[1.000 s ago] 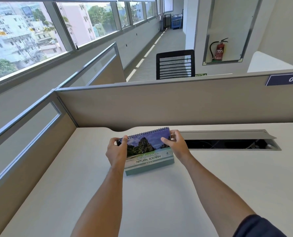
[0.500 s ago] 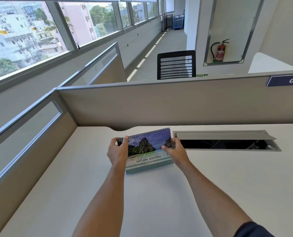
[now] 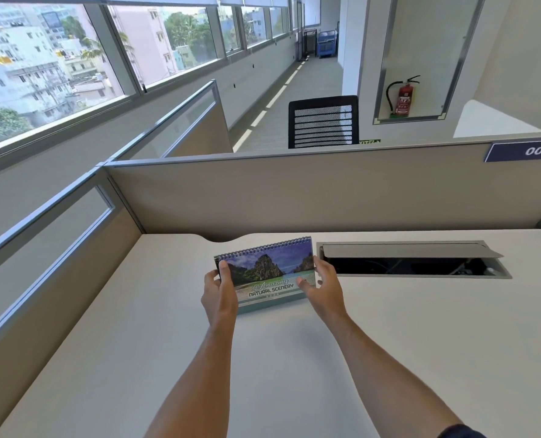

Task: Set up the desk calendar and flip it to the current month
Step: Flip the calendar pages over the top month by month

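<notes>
The desk calendar (image 3: 270,273) stands on the pale bench (image 3: 389,358), just left of the open cable tray (image 3: 414,259), with the left hand (image 3: 220,294) pinching its left edge and the right hand (image 3: 323,287) spread loosely at its right edge.

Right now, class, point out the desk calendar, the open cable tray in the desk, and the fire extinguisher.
desk calendar (image 3: 270,270), head view, on its scenery cover.
cable tray (image 3: 398,249), head view, on its raised grey lid.
fire extinguisher (image 3: 404,101), head view, on its red cylinder.
</notes>
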{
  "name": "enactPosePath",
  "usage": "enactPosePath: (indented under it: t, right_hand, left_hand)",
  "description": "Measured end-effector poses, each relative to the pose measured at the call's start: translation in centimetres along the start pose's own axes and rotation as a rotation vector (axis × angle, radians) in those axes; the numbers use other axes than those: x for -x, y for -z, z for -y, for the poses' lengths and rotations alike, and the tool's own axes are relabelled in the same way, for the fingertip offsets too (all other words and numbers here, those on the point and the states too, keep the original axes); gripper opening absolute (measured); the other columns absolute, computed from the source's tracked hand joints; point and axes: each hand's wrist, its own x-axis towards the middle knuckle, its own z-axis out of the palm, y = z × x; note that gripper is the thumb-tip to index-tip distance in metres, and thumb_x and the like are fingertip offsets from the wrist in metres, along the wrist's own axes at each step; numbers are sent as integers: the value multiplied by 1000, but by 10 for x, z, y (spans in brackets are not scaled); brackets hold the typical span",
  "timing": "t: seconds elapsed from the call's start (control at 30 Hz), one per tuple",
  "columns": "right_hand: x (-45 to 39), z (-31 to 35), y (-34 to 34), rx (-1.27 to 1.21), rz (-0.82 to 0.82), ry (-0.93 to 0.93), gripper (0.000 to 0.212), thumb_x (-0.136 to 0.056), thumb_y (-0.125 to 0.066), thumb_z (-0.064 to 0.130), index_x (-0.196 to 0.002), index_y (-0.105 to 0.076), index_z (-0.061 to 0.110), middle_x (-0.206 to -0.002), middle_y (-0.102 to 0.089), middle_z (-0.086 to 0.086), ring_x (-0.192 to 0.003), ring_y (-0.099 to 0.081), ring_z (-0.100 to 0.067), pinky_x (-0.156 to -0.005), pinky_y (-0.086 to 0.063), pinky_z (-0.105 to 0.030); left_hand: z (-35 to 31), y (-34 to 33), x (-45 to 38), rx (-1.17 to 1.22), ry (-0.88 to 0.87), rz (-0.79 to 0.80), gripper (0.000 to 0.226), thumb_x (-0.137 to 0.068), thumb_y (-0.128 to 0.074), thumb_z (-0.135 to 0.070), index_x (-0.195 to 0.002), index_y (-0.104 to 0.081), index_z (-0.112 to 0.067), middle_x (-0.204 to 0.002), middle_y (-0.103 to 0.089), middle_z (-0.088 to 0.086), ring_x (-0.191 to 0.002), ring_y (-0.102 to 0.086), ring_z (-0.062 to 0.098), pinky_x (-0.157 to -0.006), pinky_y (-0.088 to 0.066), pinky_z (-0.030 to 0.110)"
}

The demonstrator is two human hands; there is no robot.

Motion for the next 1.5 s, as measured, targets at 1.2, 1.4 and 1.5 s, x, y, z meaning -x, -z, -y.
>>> enactPosePath:
  t: [1.2, 1.4, 1.5]
  right_hand:
    - [20, 12, 35, -617, 101, -291, 19, -82, -78, 29, -78, -81, 11, -79, -74, -7, -69, -68, -20, -62, -49, -26]
    - [11, 48, 42, -718, 210, -190, 25, -83, -68, 37, -73, -81, 18, -79, -77, -5, -76, -73, -20, -69, -56, -29]
    - [5, 63, 40, -764, 176, -140, 26, -84, -66, 36, -86, -79, 14, -90, -78, -11, -85, -74, -26, -78, -59, -34]
  left_hand:
    - [9, 35, 5, 434, 280, 230, 85, -95, -15, -74, -128, -59, -9, -113, -70, 20, -101, -66, 43, -73, -53, 36]
    - [6, 36, 8, 429, 259, 269, 83, -96, -14, -73, -120, -59, -7, -102, -70, 12, -93, -65, 29, -80, -46, 36]
    - [8, 33, 9, 397, 240, 277, 83, -95, -11, -73, -124, -61, -12, -118, -66, 11, -115, -57, 30, -102, -33, 46]
